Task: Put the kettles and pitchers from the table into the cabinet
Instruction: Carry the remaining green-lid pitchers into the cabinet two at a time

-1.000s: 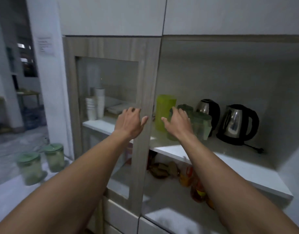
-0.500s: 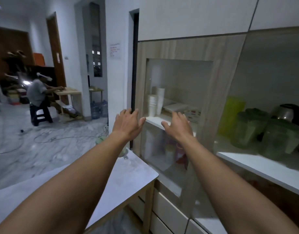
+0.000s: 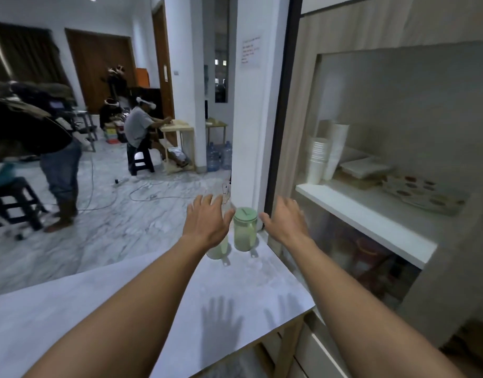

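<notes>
Two pale green pitchers with green lids stand at the far end of the white table. One pitcher is in plain sight between my hands. The other pitcher is mostly hidden behind my left hand, which hovers over it with fingers spread and empty. My right hand is open too, just right of the visible pitcher and not touching it. The cabinet stands to the right with its glass door shut.
Inside the cabinet are stacked white cups, flat boxes and a patterned tray. A white pillar rises behind the table. Two people work across the marble floor, with stools, water bottles and cables there.
My view has swung left from the cabinet shelf with the kettles to the table. Both hands stay open and now reach toward the two pitchers.
</notes>
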{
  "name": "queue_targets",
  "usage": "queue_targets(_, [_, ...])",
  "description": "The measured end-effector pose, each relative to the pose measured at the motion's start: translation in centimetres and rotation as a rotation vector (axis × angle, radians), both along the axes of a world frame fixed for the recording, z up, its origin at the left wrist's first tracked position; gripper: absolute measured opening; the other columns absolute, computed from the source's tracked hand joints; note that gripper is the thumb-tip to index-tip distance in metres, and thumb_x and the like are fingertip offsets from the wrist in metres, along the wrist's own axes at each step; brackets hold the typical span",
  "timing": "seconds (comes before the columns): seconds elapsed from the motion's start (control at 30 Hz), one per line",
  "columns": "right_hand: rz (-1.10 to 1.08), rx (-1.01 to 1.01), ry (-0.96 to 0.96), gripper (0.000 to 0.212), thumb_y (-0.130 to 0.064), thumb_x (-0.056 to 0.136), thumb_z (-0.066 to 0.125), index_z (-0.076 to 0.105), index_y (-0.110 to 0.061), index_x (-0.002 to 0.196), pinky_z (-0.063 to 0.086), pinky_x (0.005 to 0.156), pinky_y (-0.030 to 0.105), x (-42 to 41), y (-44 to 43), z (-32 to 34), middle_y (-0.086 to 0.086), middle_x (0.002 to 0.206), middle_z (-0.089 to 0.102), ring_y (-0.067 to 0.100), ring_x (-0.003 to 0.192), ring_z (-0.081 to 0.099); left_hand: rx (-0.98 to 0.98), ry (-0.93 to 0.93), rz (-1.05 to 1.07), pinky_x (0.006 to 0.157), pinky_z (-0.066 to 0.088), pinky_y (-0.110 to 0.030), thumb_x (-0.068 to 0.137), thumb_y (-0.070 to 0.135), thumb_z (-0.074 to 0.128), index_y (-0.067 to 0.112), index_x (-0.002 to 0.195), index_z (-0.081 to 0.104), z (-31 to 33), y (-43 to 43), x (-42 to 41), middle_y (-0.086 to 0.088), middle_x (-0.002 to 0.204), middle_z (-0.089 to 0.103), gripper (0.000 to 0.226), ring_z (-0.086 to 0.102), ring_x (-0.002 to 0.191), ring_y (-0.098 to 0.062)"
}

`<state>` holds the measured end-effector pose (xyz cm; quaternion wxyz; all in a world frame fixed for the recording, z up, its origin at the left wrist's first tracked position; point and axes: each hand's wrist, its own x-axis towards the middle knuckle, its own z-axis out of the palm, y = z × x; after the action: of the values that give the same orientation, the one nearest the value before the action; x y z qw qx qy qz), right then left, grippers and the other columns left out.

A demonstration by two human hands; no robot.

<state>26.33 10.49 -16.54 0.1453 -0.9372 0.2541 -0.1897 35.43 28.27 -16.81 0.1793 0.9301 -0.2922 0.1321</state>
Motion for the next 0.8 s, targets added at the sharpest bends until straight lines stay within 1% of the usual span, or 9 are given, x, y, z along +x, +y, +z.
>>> queue_targets(0.1, [0.055, 0.045, 0.014, 0.063, -0.044, 0.098, 0.057, 0.04, -0.009, 0.147, 0.035, 0.113, 0.053, 3.9, -1.8, -2.2, 0.015, 0.147, 0.049, 0.035, 0.141, 0.037, -0.006, 0.066, 0.048, 0.115, 0.026, -0.049, 0.1, 0.052, 0.037, 0.014, 0.15, 0.038, -2.4, -1.4, 2.8, -0.012, 0.152, 0.041, 0.062, 0.03, 0.142, -0.034])
queue_targets(0.17, [0.079, 0.089, 0.005, 0.055, -0.042, 0.096, 0.058, 0.047, -0.011, 0.14, 0.041, 0.107, 0.052, 6.2, -3.0, -3.6, 0.014, 0.139, 0.054, 0.035, 0.135, 0.044, -0.03, 0.089, 0.061, 0.113, 0.029, -0.046, 0.101, 0.049, 0.039, 0.013, 0.148, 0.041, -4.0, -2.4, 4.5, -0.012, 0.148, 0.046, 0.06, 0.035, 0.14, -0.033])
queue_targets(0.23, [0.098, 0.123, 0.015, 0.053, -0.04, 0.096, 0.059, 0.047, -0.01, 0.138, 0.042, 0.105, 0.05, 8.8, -4.4, -5.3, 0.014, 0.136, 0.054, 0.035, 0.131, 0.047, -0.075, 0.117, 0.058, 0.109, 0.035, -0.043, 0.101, 0.045, 0.043, 0.011, 0.144, 0.047, -5.8, -3.8, 6.4, -0.012, 0.143, 0.051, 0.055, 0.042, 0.133, -0.032])
queue_targets(0.33, [0.128, 0.154, 0.03, 0.054, -0.038, 0.098, 0.057, 0.045, -0.008, 0.141, 0.042, 0.106, 0.046, 11.0, -5.8, -8.0, 0.016, 0.139, 0.051, 0.036, 0.131, 0.048, -0.119, 0.181, 0.079, 0.104, 0.039, -0.043, 0.101, 0.042, 0.044, 0.01, 0.142, 0.048, -8.6, -5.3, 8.0, -0.012, 0.142, 0.051, 0.052, 0.045, 0.129, -0.032])
queue_targets(0.43, [0.138, 0.218, 0.061, 0.057, -0.038, 0.098, 0.056, 0.042, -0.009, 0.146, 0.042, 0.108, 0.044, 13.3, -7.3, -11.4, 0.015, 0.148, 0.047, 0.035, 0.138, 0.043, -0.142, 0.245, 0.125, 0.101, 0.041, -0.044, 0.101, 0.042, 0.044, 0.011, 0.144, 0.045, -12.0, -7.3, 9.6, -0.01, 0.143, 0.049, 0.053, 0.044, 0.128, -0.031])
queue_targets(0.53, [0.134, 0.249, 0.116, 0.059, -0.036, 0.098, 0.059, 0.039, -0.012, 0.148, 0.043, 0.104, 0.041, 14.9, -8.6, -14.4, 0.012, 0.146, 0.048, 0.033, 0.135, 0.045, -0.187, 0.286, 0.157, 0.095, 0.045, -0.044, 0.099, 0.042, 0.047, 0.012, 0.138, 0.046, -15.1, -8.7, 10.4, -0.01, 0.136, 0.052, 0.049, 0.049, 0.12, -0.032])
queue_targets(0.63, [0.115, 0.323, 0.149, 0.058, -0.033, 0.097, 0.062, 0.04, -0.011, 0.146, 0.045, 0.102, 0.042, 16.4, -9.4, -17.0, 0.013, 0.143, 0.05, 0.034, 0.131, 0.049, -0.256, 0.381, 0.229, 0.091, 0.046, -0.043, 0.097, 0.046, 0.05, 0.014, 0.135, 0.046, -18.1, -9.6, 10.9, -0.01, 0.129, 0.054, 0.05, 0.052, 0.115, -0.032])
queue_targets(0.7, [0.085, 0.412, 0.122, 0.058, -0.035, 0.096, 0.063, 0.042, -0.012, 0.145, 0.046, 0.1, 0.041, 17.5, -9.8, -18.7, 0.013, 0.141, 0.052, 0.034, 0.129, 0.052, -0.325, 0.435, 0.281, 0.093, 0.046, -0.041, 0.095, 0.047, 0.053, 0.014, 0.137, 0.045, -19.9, -10.2, 11.3, -0.008, 0.131, 0.055, 0.054, 0.052, 0.118, -0.029])
queue_targets(0.8, [0.03, 0.541, 0.056, 0.058, -0.041, 0.094, 0.066, 0.045, -0.015, 0.142, 0.047, 0.096, 0.039, 19.0, -10.1, -20.9, 0.008, 0.137, 0.056, 0.03, 0.125, 0.055, -0.47, 0.486, 0.354, 0.087, 0.042, -0.031, 0.091, 0.046, 0.061, 0.015, 0.132, 0.047, -21.8, -11.4, 12.0, -0.001, 0.125, 0.057, 0.053, 0.054, 0.115, -0.022])
